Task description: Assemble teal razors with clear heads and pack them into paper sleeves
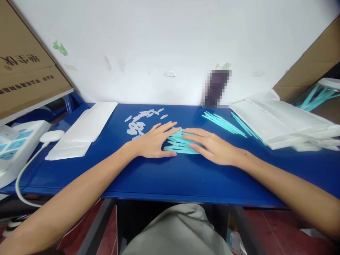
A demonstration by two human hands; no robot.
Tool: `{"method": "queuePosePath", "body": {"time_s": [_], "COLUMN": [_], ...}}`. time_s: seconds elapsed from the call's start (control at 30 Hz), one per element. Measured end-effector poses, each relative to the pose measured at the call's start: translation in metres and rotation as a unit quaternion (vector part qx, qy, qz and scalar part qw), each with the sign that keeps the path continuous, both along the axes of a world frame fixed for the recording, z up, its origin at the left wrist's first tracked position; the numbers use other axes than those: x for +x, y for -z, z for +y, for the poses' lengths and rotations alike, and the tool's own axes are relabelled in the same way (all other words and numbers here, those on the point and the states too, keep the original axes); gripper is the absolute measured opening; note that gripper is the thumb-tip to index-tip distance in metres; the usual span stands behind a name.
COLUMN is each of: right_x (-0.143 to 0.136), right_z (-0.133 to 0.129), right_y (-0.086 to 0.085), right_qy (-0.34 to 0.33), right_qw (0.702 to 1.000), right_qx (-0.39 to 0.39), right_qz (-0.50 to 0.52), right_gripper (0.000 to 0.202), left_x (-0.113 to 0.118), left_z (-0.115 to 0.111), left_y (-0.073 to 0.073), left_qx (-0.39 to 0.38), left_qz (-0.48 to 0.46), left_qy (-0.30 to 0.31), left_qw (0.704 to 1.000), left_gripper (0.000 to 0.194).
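Observation:
A pile of thin turquoise sticks (180,144) lies on the blue table (159,177), roughly side by side. From the left, my left hand (156,140) rests over the pile's end, fingers spread, thumb at the near edge. On the other side, my right hand (212,145) lies with stretched fingers over the right end of the sticks. Both palms face down, and the fingertips nearly meet at the far edge. Behind my left hand is a scatter of small whitish translucent strips (136,125). Beyond my right hand more turquoise sticks (225,124) lie in a loose group.
White plastic bags (289,120) are stacked at the right, beside a clear container (321,94) holding turquoise sticks. At left are a flat white sheet (82,131), a power strip (21,141) and a white charger (51,136) with its cable. A pixelated dark object (216,88) leans against the wall.

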State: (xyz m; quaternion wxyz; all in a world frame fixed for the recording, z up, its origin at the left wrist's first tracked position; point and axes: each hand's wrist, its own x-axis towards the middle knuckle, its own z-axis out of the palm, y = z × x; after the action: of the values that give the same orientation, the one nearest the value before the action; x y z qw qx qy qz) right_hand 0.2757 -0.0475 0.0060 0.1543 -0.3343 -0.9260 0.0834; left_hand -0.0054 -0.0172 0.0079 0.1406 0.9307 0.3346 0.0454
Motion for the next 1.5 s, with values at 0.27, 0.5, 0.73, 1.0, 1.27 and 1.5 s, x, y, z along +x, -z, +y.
{"method": "queuePosePath", "body": {"time_s": [0.27, 0.5, 0.73, 1.0, 1.27, 1.5], "right_x": [0.002, -0.005, 0.001, 0.017, 0.013, 0.007], "right_z": [-0.002, -0.007, 0.005, 0.031, 0.023, 0.007], "right_y": [0.003, 0.006, 0.01, 0.016, 0.008, 0.001], "right_qy": [-0.014, -0.065, -0.028, -0.011, -0.004, -0.011], "right_qw": [0.999, 0.995, 0.996, 0.989, 0.98, 0.983], "right_qx": [0.025, 0.068, 0.079, 0.139, 0.186, 0.163], "right_qz": [-0.028, -0.019, -0.02, -0.047, -0.076, -0.088], "right_gripper": [0.049, 0.038, 0.038, 0.039, 0.034, 0.03], "left_x": [-0.023, -0.075, -0.086, -0.071, -0.032, -0.021], "left_z": [0.017, 0.041, 0.046, 0.052, 0.035, 0.024], "left_y": [-0.012, -0.023, -0.024, -0.009, 0.003, 0.004], "left_qx": [0.127, 0.106, 0.074, 0.104, 0.107, 0.116], "left_qz": [-0.037, 0.117, 0.072, -0.016, -0.077, -0.076], "left_qy": [-0.034, -0.204, -0.204, -0.118, -0.033, -0.013], "left_qw": [0.991, 0.966, 0.973, 0.987, 0.991, 0.99], "left_gripper": [0.066, 0.062, 0.067, 0.043, 0.039, 0.039]}}
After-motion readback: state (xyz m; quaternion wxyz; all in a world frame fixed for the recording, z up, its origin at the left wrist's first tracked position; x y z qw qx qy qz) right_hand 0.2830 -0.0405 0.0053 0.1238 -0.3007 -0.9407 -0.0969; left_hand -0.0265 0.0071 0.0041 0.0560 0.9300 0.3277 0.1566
